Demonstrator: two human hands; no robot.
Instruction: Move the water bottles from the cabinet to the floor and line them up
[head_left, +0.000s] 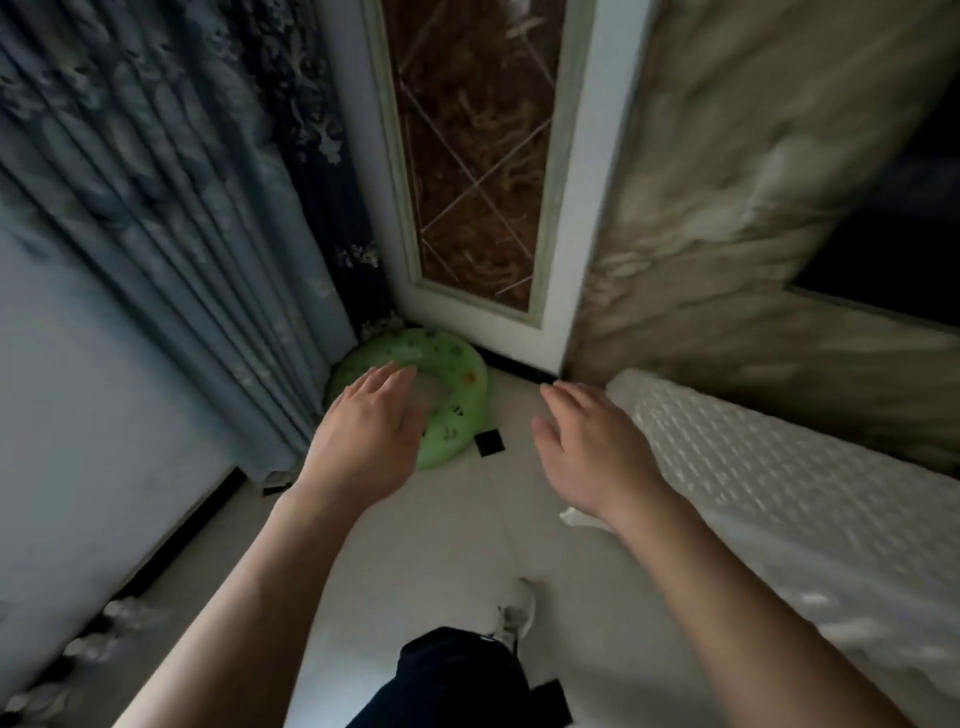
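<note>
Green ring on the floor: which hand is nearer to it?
Left. The left hand overlaps the left side of the green ring in the picture, apparently held above it. The right hand is off to its right, not overlapping it.

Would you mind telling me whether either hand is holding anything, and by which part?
Nothing is held: the left hand and the right hand are both open and empty.

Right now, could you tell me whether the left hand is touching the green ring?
Cannot tell. In the head view the left hand overlaps the green ring, hiding any gap or contact.
</note>
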